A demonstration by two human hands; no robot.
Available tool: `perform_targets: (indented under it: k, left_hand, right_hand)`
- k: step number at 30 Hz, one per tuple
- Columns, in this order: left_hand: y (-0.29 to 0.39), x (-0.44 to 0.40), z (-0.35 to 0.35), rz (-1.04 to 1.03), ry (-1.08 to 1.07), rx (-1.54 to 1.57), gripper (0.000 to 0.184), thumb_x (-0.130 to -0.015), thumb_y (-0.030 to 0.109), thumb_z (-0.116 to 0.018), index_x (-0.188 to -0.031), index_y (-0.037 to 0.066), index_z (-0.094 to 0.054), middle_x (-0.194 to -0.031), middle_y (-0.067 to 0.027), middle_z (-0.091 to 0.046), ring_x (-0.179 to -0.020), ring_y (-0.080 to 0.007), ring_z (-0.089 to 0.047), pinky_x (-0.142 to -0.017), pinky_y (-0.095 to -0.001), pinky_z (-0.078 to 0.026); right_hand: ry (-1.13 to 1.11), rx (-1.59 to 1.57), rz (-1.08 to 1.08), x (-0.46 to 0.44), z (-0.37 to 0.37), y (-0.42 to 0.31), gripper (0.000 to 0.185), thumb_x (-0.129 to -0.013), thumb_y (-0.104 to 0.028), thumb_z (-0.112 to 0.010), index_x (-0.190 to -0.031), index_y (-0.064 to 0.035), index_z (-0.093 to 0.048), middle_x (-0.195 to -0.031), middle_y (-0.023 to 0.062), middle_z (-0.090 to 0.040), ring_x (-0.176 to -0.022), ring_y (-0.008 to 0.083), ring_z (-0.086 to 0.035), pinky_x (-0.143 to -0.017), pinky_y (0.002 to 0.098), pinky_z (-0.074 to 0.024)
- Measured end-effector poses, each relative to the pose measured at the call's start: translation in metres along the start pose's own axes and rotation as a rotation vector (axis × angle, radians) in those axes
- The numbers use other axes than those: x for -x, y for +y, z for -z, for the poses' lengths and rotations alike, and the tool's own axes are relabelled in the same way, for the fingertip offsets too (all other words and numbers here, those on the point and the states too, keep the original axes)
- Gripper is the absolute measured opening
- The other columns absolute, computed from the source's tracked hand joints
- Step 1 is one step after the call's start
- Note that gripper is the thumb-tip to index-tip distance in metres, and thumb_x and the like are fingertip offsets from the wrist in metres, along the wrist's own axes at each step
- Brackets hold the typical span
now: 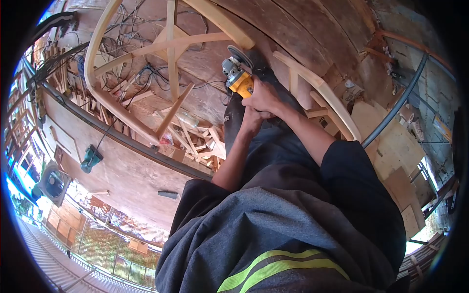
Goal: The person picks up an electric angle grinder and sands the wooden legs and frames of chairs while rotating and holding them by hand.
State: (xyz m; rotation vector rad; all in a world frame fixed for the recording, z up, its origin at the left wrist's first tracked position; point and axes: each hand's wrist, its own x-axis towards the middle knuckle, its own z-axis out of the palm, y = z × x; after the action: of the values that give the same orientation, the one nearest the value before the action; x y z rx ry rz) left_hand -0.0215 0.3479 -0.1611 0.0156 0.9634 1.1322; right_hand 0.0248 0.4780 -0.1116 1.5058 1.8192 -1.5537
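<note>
A yellow angle grinder (pixel 240 87) with a grey metal head is held out in front of my legs. Its round disc (pixel 240 57) lies close to the curved wooden frame (pixel 222 24); whether they touch I cannot tell. Wrapped round the yellow body is my right hand (pixel 264 96). Just behind it, my left hand (pixel 252 119) is closed at the rear end of the grinder, its fingers partly hidden by the right hand.
Offcuts of wood (pixel 210 144) lie left of my legs, with tangled cables (pixel 139 22) beyond. Another shaped wooden piece (pixel 322 90) stands to the right. A green power tool (pixel 91 158) rests on a board at left. Flat wooden sheets (pixel 398 146) lie at right.
</note>
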Motion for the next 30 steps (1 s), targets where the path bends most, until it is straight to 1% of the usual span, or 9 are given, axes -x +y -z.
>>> perform_targets:
  k: [1, 3, 6, 8, 13, 22, 26, 29, 30]
  left_hand:
    - [-0.004, -0.009, 0.001, -0.005, -0.006, -0.004, 0.056, -0.078, -0.006, -0.074, -0.129, 0.002, -0.053, -0.121, -0.0071, -0.062, -0.11, -0.02, -0.063, -0.093, -0.0358, -0.055]
    - [-0.007, -0.02, -0.007, -0.031, 0.146, -0.051, 0.055, -0.072, -0.01, -0.074, -0.122, 0.004, -0.057, -0.106, -0.0026, -0.065, -0.095, -0.0151, -0.064, -0.079, -0.0287, -0.054]
    - [-0.005, -0.034, -0.011, 0.002, 0.169, -0.062, 0.053, -0.075, -0.008, -0.075, -0.124, 0.005, -0.057, -0.11, -0.0023, -0.065, -0.098, -0.0147, -0.063, -0.078, -0.0289, -0.053]
    - [-0.004, -0.04, -0.01, 0.0, 0.141, -0.033, 0.054, -0.075, -0.007, -0.076, -0.125, 0.005, -0.057, -0.112, -0.0024, -0.065, -0.1, -0.0146, -0.062, -0.08, -0.0295, -0.053]
    - [-0.005, -0.04, -0.009, -0.023, 0.06, 0.087, 0.059, -0.074, -0.006, -0.08, -0.127, 0.003, -0.055, -0.117, -0.0025, -0.064, -0.107, -0.0153, -0.06, -0.087, -0.0317, -0.053]
    - [0.002, -0.029, -0.035, -0.068, 0.214, -0.246, 0.059, -0.069, -0.006, -0.079, -0.123, 0.0, -0.055, -0.116, -0.0061, -0.064, -0.105, -0.0172, -0.062, -0.087, -0.032, -0.053]
    - [0.007, -0.023, -0.06, -0.105, 0.243, -0.225, 0.055, -0.068, 0.002, -0.083, -0.117, -0.004, -0.057, -0.108, -0.0093, -0.067, -0.099, -0.0201, -0.066, -0.086, -0.0337, -0.054]
    - [0.022, -0.016, -0.083, -0.104, 0.373, -0.612, 0.063, -0.069, 0.021, -0.089, -0.115, -0.007, -0.057, -0.109, -0.016, -0.069, -0.102, -0.0241, -0.068, -0.092, -0.0345, -0.053]
    - [0.026, -0.013, -0.089, -0.104, 0.38, -0.607, 0.063, -0.069, 0.021, -0.089, -0.115, -0.007, -0.057, -0.109, -0.016, -0.069, -0.102, -0.0241, -0.068, -0.092, -0.0345, -0.053]
  right_hand:
    - [0.06, 0.022, 0.005, -0.004, 0.002, -0.001, 0.075, -0.065, -0.027, -0.077, -0.128, 0.0031, -0.05, -0.108, 0.0297, -0.068, -0.103, 0.0446, -0.066, -0.09, 0.0465, -0.0539]
    - [0.118, 0.052, 0.01, -0.008, 0.007, 0.001, 0.074, -0.065, -0.026, -0.077, -0.128, 0.0026, -0.05, -0.108, 0.0296, -0.068, -0.103, 0.0445, -0.066, -0.09, 0.0465, -0.0538]
    - [0.153, 0.137, 0.044, -0.018, 0.013, 0.0, 0.073, -0.066, -0.026, -0.077, -0.128, 0.002, -0.049, -0.107, 0.0296, -0.068, -0.103, 0.0447, -0.066, -0.09, 0.0471, -0.0536]
    - [0.093, 0.169, -0.044, -0.023, 0.016, -0.001, 0.071, -0.068, -0.021, -0.077, -0.129, 0.0038, -0.051, -0.113, 0.0287, -0.067, -0.105, 0.0424, -0.066, -0.092, 0.0455, -0.0543]
    - [0.152, 0.184, 0.001, -0.027, 0.01, 0.009, 0.074, -0.067, -0.023, -0.077, -0.131, 0.0028, -0.05, -0.11, 0.0287, -0.068, -0.103, 0.0435, -0.067, -0.091, 0.0469, -0.0542]
    - [0.062, 0.073, 0.036, -0.005, 0.04, -0.005, 0.069, -0.065, -0.026, -0.076, -0.125, -0.0007, -0.052, -0.108, 0.0282, -0.068, -0.103, 0.0447, -0.066, -0.091, 0.0475, -0.053]
    - [0.026, -0.004, 0.136, -0.008, 0.048, 0.018, 0.064, -0.064, -0.024, -0.077, -0.12, -0.0028, -0.055, -0.106, 0.025, -0.069, -0.101, 0.0418, -0.067, -0.089, 0.0469, -0.0525]
    - [0.002, -0.071, 0.221, -0.015, 0.056, 0.038, 0.062, -0.063, -0.021, -0.078, -0.118, -0.0016, -0.058, -0.103, 0.0191, -0.07, -0.097, 0.0338, -0.068, -0.087, 0.0422, -0.053]
    - [-0.095, -0.167, 0.243, -0.017, 0.061, 0.043, 0.062, -0.062, -0.021, -0.077, -0.118, 0.0004, -0.059, -0.103, 0.0184, -0.07, -0.096, 0.0314, -0.069, -0.087, 0.0406, -0.0535]
